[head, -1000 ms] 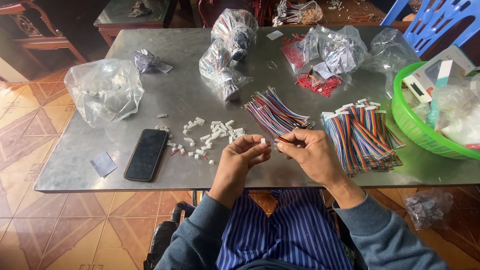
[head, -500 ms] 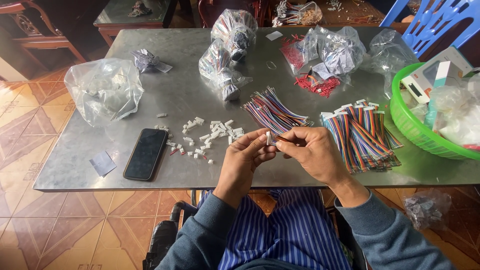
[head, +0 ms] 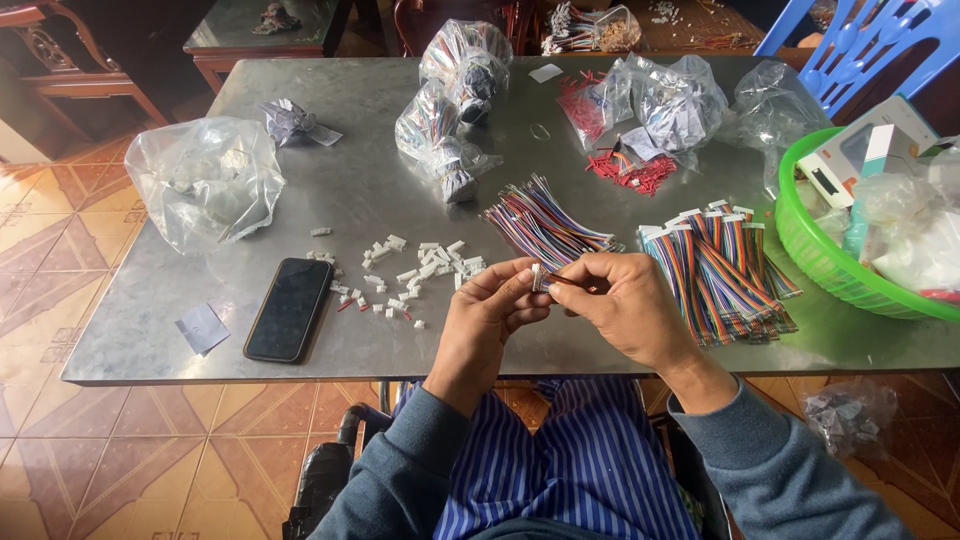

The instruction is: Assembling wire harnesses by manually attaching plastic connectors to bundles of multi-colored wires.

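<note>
A small white connector (head: 537,277) is pinched in the grip of the left hand (head: 490,315), just above the near edge of the grey surface (head: 400,180). Thin wires (head: 568,281) are held against it in the right hand (head: 625,305). Loose white connectors (head: 410,275) lie beside a black phone (head: 289,309).

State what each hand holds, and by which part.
Left hand pinches a small white connector by its sides. Right hand holds thin wire close to its tip.
</note>
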